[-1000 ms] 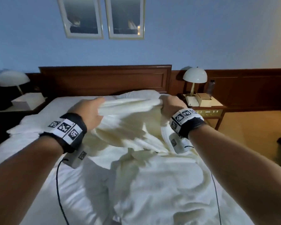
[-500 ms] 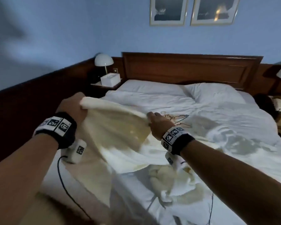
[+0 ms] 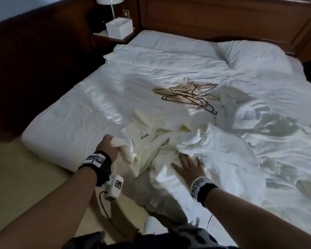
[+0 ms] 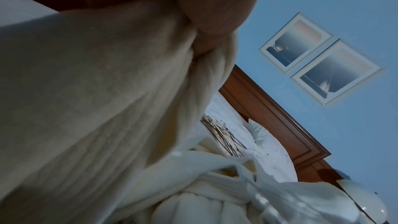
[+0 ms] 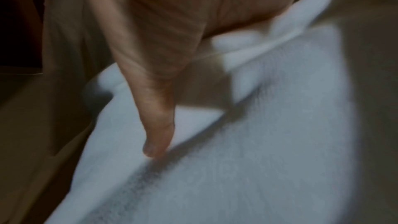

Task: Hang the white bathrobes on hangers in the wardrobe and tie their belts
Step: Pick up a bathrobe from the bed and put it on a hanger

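A white bathrobe point(image 3: 151, 141) lies crumpled on the near edge of the bed point(image 3: 97, 90), its collar tag facing up. My left hand point(image 3: 109, 145) grips a bunched fold of the bathrobe point(image 4: 129, 91) at its left side. My right hand point(image 3: 187, 166) lies flat with spread fingers on the robe's lower part; in the right wrist view the thumb point(image 5: 157, 125) presses on the white cloth point(image 5: 258, 142). A pile of wooden and dark wire hangers point(image 3: 187, 94) rests mid-bed, beyond both hands. More white fabric point(image 3: 250, 123) is heaped to the right.
A nightstand with a white box point(image 3: 118, 26) and a lamp point(image 3: 109, 0) stands at the far left of the wooden headboard point(image 3: 223, 18). Pillows point(image 3: 250, 54) lie at the head. Tan floor point(image 3: 16, 168) runs along the bed's left side. Two framed pictures point(image 4: 318, 59) hang on the blue wall.
The robe, held up spread between both hands, now lies on the bed. My right hand let go and flattened on it; the left still grips. The view tilted down.
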